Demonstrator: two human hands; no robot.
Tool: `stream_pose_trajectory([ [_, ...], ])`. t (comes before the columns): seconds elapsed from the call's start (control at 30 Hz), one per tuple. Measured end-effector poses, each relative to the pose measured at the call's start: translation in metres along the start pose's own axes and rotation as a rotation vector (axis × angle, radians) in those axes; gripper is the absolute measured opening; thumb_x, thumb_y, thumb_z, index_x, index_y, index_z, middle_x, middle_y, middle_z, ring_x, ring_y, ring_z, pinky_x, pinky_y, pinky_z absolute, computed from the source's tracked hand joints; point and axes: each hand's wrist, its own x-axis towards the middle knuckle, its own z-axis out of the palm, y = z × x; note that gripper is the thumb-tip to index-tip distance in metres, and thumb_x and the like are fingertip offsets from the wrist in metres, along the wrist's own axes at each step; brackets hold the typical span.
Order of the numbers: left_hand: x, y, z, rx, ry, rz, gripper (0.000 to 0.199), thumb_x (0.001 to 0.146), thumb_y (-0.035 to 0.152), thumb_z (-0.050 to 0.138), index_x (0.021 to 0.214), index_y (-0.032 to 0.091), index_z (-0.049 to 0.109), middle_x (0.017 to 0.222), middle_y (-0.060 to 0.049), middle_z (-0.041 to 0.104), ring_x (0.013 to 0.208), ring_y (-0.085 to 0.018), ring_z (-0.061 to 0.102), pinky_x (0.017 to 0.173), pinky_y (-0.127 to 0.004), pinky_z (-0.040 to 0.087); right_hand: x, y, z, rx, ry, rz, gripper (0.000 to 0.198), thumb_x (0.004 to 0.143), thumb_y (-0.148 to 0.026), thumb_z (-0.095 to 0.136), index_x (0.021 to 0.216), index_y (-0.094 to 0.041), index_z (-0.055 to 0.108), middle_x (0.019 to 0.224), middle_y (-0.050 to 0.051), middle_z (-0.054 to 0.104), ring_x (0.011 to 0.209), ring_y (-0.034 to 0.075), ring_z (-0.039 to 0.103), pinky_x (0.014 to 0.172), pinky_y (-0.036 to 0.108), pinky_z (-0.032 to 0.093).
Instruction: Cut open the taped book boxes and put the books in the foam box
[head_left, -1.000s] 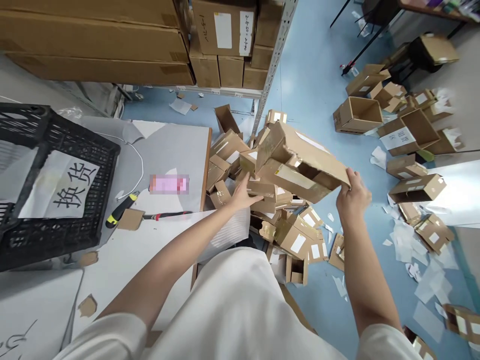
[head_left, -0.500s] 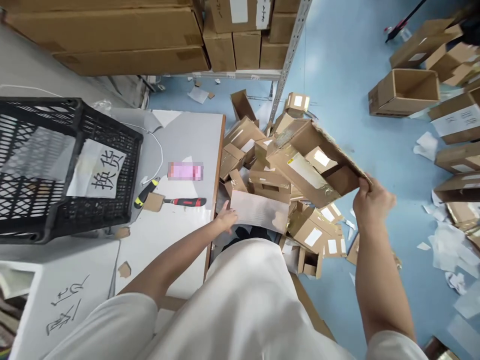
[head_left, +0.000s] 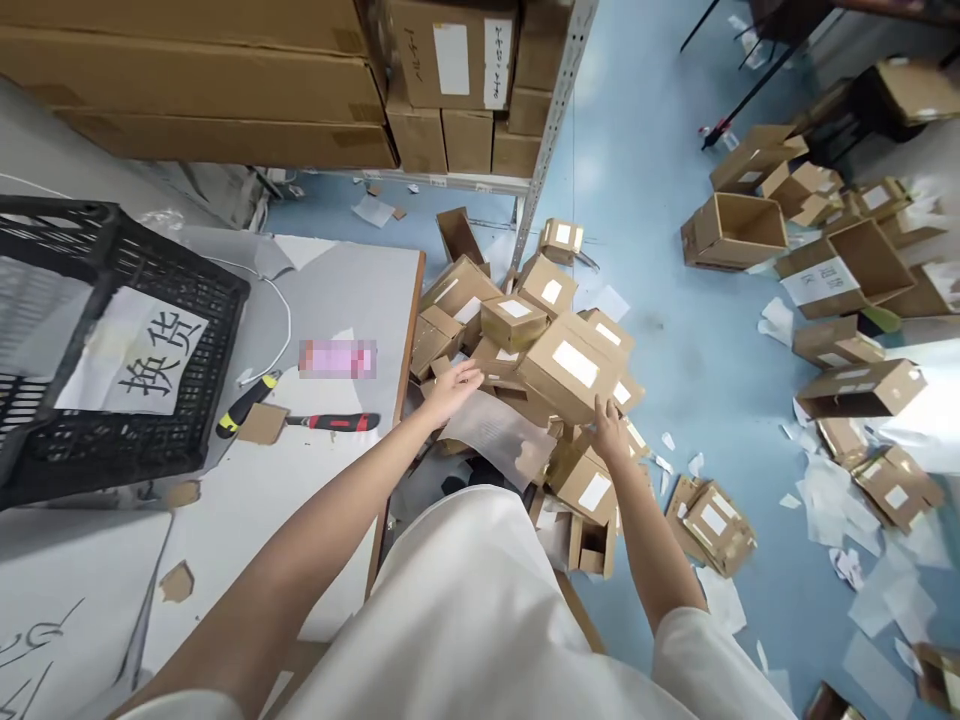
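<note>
A brown cardboard box (head_left: 546, 368) with a white label lies tilted on top of a heap of boxes in front of me. My right hand (head_left: 610, 432) is at its near right corner, fingers closed on the edge. My left hand (head_left: 454, 390) reaches over the heap's left side, fingers stretched out and holding nothing. Just below it a translucent plastic sheet (head_left: 499, 432) lies across several boxes. A smaller labelled box (head_left: 514, 318) rests beside the tilted one, farther back.
The white table (head_left: 352, 290) on my left bears a red-black screwdriver (head_left: 341, 422), a yellow-black cutter (head_left: 246, 403), a blurred pink item (head_left: 337, 359) and a black crate (head_left: 217, 330). A metal shelf post (head_left: 551, 120) stands ahead. Open boxes (head_left: 739, 230) and paper scraps (head_left: 840, 500) litter the right floor.
My right hand has come inward and left from holding up a large open box. That open side no longer shows, and a labelled box face is under the hand. My left hand has risen off the plastic sheet.
</note>
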Motion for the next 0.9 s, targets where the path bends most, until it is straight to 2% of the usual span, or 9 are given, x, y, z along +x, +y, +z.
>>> stream_pose_trajectory([
  [0.13,-0.050,-0.013,-0.044,0.161,0.167,0.077,0.068,0.071,0.049,0.069,0.125,0.011,0.053,0.123,-0.019,0.061,0.107,-0.027,0.063,0.097,-0.043,0.047,-0.004,-0.019,0.010,0.002,-0.074,-0.166,0.058,0.086,-0.023,0.049,0.142,-0.011,0.038,0.133,0.023,0.052,0.114,0.033,0.057,0.089,0.042,0.048],
  [0.23,-0.114,-0.024,-0.066,0.219,0.235,0.092,0.058,0.074,0.045,0.067,0.123,0.015,0.056,0.118,-0.016,0.064,0.100,-0.026,0.066,0.091,-0.042,0.051,0.010,-0.067,0.013,-0.043,-0.114,-0.435,0.045,0.087,-0.023,0.046,0.131,-0.016,0.052,0.115,0.017,0.066,0.102,0.029,0.064,0.084,0.039,0.050],
  [0.33,-0.192,-0.041,-0.078,0.220,0.449,0.070,0.052,0.079,0.043,0.062,0.124,0.018,0.056,0.119,-0.014,0.065,0.102,-0.025,0.065,0.083,-0.038,0.053,0.032,-0.146,0.005,-0.092,-0.139,-0.732,0.039,0.089,-0.025,0.044,0.125,-0.017,0.058,0.104,0.014,0.071,0.092,0.028,0.067,0.081,0.039,0.051],
  [0.5,-0.322,-0.085,-0.056,-0.002,1.149,-0.104,0.046,0.078,0.045,0.063,0.118,0.022,0.060,0.122,-0.012,0.062,0.106,-0.028,0.062,0.068,-0.032,0.053,0.034,-0.334,-0.009,0.065,-0.233,-1.292,0.037,0.089,-0.029,0.044,0.117,-0.014,0.062,0.108,0.016,0.070,0.092,0.028,0.067,0.085,0.041,0.051],
  [0.6,-0.379,-0.116,-0.019,-0.385,1.656,-0.171,0.042,0.075,0.043,0.067,0.110,0.020,0.060,0.116,-0.010,0.063,0.104,-0.025,0.062,0.081,-0.035,0.051,-0.023,-0.456,0.011,0.041,-0.380,-1.565,0.039,0.089,-0.030,0.046,0.119,-0.012,0.062,0.113,0.018,0.067,0.095,0.029,0.066,0.089,0.045,0.049],
  [0.7,-0.412,-0.141,0.013,-0.962,2.088,-0.206,0.043,0.073,0.040,0.068,0.109,0.024,0.052,0.117,-0.007,0.060,0.108,-0.021,0.058,0.084,-0.035,0.050,-0.125,-0.543,0.049,-0.073,-0.670,-1.804,0.039,0.086,-0.030,0.054,0.120,-0.015,0.062,0.114,0.015,0.067,0.090,0.027,0.067,0.088,0.045,0.050],
  [0.77,-0.425,-0.153,0.022,-1.340,2.173,-0.210,0.042,0.074,0.041,0.067,0.110,0.028,0.047,0.121,-0.004,0.056,0.113,-0.020,0.055,0.081,-0.035,0.051,-0.199,-0.576,0.077,-0.128,-0.876,-1.881,0.044,0.084,-0.034,0.057,0.125,-0.017,0.059,0.116,0.013,0.067,0.094,0.024,0.067,0.088,0.041,0.051],
  [0.83,-0.435,-0.160,0.019,-1.587,2.096,-0.127,0.037,0.078,0.045,0.062,0.108,0.030,0.047,0.123,-0.003,0.054,0.115,-0.021,0.054,0.079,-0.036,0.052,-0.266,-0.595,0.107,-0.158,-1.050,-1.880,0.050,0.087,-0.037,0.052,0.133,-0.016,0.051,0.130,0.013,0.059,0.110,0.024,0.061,0.096,0.042,0.046],
  [0.9,-0.444,-0.164,0.010,-1.702,1.976,0.018,0.034,0.082,0.053,0.054,0.107,0.030,0.050,0.127,-0.003,0.054,0.116,-0.023,0.054,0.079,-0.039,0.052,-0.318,-0.604,0.137,-0.230,-1.069,-1.877,0.052,0.090,-0.040,0.047,0.135,-0.015,0.048,0.139,0.014,0.051,0.127,0.026,0.048,0.106,0.045,0.036],
])
